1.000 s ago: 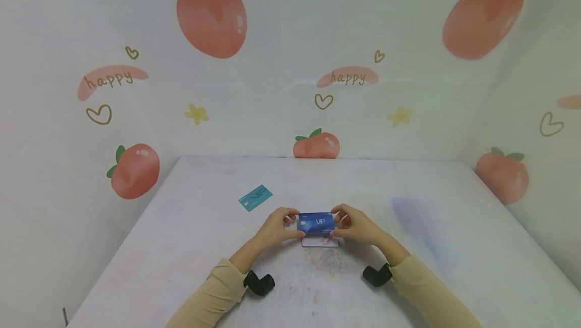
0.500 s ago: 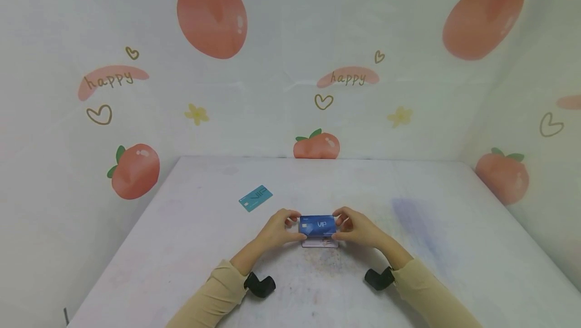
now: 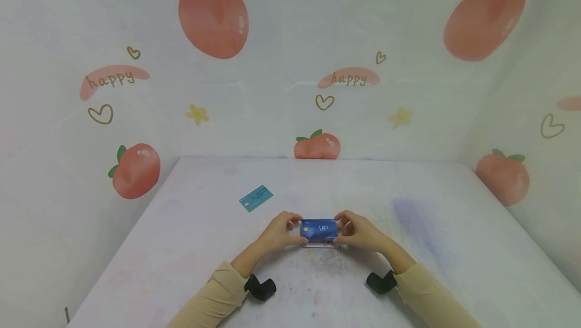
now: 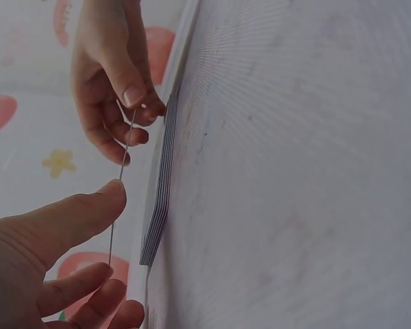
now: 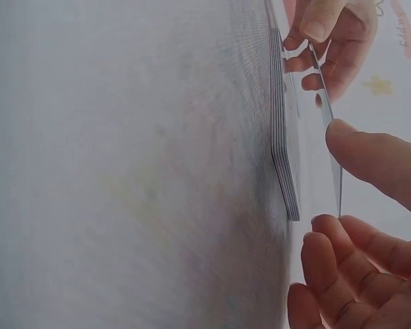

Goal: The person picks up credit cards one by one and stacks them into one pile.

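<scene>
A blue card [image 3: 319, 229] marked "VIP" is held level between both hands in the head view. My left hand [image 3: 278, 231] pinches its left end between thumb and fingers. On the opposite end, my right hand [image 3: 361, 232] grips it the same way. Below the card lies a neat stack of cards [image 4: 162, 185], and both wrist views show a gap between the two. From above, only the near strip of the stack's pale top shows; the blue card hides the rest.
A teal "VIP" card [image 3: 256, 198] lies at an angle on the white table [image 3: 204, 247], beyond and left of the hands. Black wrist devices [image 3: 260, 287] hang at both wrists. A printed cloth wall [image 3: 272, 65] stands along the table's back and sides.
Both hands have brought the blue card a little nearer the body and slightly right, so it covers more of the stack. The teal card has stayed put.
</scene>
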The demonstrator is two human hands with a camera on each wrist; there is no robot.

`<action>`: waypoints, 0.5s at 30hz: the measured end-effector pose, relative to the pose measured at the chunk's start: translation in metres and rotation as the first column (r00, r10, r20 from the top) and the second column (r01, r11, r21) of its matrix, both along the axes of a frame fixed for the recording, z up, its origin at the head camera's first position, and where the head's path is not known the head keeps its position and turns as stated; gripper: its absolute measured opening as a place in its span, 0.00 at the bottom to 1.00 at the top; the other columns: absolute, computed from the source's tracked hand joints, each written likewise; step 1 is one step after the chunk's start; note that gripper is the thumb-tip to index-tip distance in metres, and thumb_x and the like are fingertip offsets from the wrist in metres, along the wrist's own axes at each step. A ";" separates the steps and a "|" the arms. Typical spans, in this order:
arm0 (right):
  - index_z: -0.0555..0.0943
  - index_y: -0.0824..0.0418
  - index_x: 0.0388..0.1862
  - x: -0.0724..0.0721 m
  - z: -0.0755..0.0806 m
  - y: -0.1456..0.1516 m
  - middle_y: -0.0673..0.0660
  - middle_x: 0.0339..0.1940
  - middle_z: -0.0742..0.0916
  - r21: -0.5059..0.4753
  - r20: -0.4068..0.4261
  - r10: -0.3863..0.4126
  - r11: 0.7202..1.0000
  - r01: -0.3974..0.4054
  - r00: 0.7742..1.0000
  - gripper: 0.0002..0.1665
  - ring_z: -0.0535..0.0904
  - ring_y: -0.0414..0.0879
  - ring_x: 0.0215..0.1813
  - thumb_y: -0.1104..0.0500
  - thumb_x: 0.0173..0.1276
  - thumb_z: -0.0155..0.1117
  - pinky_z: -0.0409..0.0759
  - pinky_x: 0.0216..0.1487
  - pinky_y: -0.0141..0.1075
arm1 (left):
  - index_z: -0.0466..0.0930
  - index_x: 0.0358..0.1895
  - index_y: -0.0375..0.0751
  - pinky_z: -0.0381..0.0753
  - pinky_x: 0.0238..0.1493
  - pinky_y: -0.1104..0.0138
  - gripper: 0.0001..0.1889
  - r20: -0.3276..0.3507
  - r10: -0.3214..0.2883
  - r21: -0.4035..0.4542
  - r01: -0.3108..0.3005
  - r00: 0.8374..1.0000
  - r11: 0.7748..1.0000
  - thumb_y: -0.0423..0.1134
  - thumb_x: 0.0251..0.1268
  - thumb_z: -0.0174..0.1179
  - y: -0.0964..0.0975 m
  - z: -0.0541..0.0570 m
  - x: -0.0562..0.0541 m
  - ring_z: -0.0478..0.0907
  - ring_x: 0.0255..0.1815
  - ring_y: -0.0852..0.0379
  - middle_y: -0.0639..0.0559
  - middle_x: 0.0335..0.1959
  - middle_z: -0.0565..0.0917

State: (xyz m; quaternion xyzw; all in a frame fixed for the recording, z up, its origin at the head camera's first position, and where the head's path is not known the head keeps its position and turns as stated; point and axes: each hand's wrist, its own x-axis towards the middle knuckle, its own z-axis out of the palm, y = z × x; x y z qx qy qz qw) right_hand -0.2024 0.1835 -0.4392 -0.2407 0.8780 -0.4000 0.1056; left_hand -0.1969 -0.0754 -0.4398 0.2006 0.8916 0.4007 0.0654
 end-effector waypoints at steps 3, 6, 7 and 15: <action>0.71 0.66 0.52 0.001 -0.001 0.001 0.58 0.38 0.79 0.002 0.000 0.005 1.000 -0.005 1.000 0.29 0.73 0.35 0.32 0.55 0.57 0.70 0.74 0.33 0.28 | 0.75 0.53 0.36 0.75 0.46 0.60 0.27 0.004 -0.003 -0.003 0.003 1.000 1.000 0.42 0.49 0.70 0.000 0.000 0.001 0.74 0.45 0.52 0.44 0.45 0.78; 0.71 0.66 0.52 0.002 -0.001 0.001 0.57 0.38 0.79 0.018 -0.006 0.008 1.000 -0.008 1.000 0.29 0.73 0.35 0.32 0.55 0.57 0.70 0.74 0.34 0.28 | 0.75 0.53 0.35 0.75 0.47 0.60 0.28 0.008 -0.004 -0.007 0.004 1.000 1.000 0.42 0.48 0.71 0.001 -0.001 0.002 0.74 0.45 0.52 0.44 0.45 0.78; 0.71 0.66 0.52 0.002 -0.001 0.001 0.57 0.38 0.79 0.023 -0.008 0.009 1.000 -0.009 1.000 0.29 0.73 0.35 0.32 0.55 0.56 0.70 0.74 0.34 0.28 | 0.75 0.53 0.35 0.75 0.47 0.60 0.28 0.008 -0.005 -0.008 0.005 1.000 1.000 0.42 0.48 0.71 0.001 -0.001 0.003 0.74 0.46 0.52 0.44 0.45 0.78; 0.71 0.66 0.52 0.003 -0.002 0.001 0.56 0.38 0.80 0.059 -0.027 0.014 0.998 -0.012 1.000 0.29 0.74 0.36 0.34 0.54 0.56 0.70 0.74 0.35 0.29 | 0.75 0.53 0.34 0.75 0.48 0.59 0.28 -0.001 -0.012 -0.021 0.012 1.000 1.000 0.42 0.48 0.71 0.003 -0.002 0.003 0.74 0.45 0.52 0.44 0.45 0.77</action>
